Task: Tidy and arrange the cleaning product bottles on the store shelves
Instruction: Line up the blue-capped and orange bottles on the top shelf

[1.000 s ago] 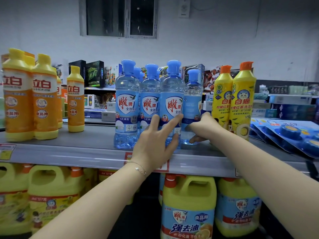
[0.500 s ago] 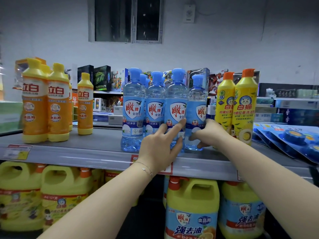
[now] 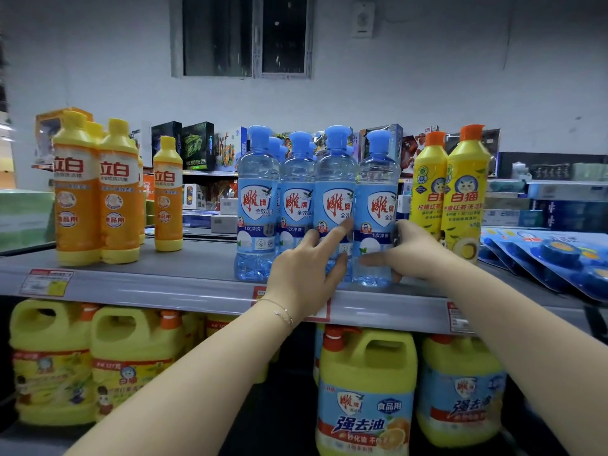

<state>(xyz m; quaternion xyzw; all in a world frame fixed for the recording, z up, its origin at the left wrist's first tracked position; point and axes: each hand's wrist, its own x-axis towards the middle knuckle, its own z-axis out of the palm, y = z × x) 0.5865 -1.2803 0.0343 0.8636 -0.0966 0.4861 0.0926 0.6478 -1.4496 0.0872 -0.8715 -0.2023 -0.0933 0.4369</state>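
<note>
A row of clear blue bottles with blue caps stands at the front of the grey top shelf, with more blue bottles behind. My left hand rests with straight fingers against the lower front of the third blue bottle. My right hand grips the rightmost blue bottle low down, thumb across its front and fingers behind it. This bottle stands upright, touching the third one, its label facing me.
Orange bottles stand at the shelf's left, one smaller apart. Two yellow orange-capped bottles stand just right of my right hand. Blue blister packs lie far right. Large yellow jugs fill the lower shelf.
The rightmost blue bottle has come forward into line with the front row, its label turned toward me. My right thumb now lies across its front. My left hand stays on the third bottle.
</note>
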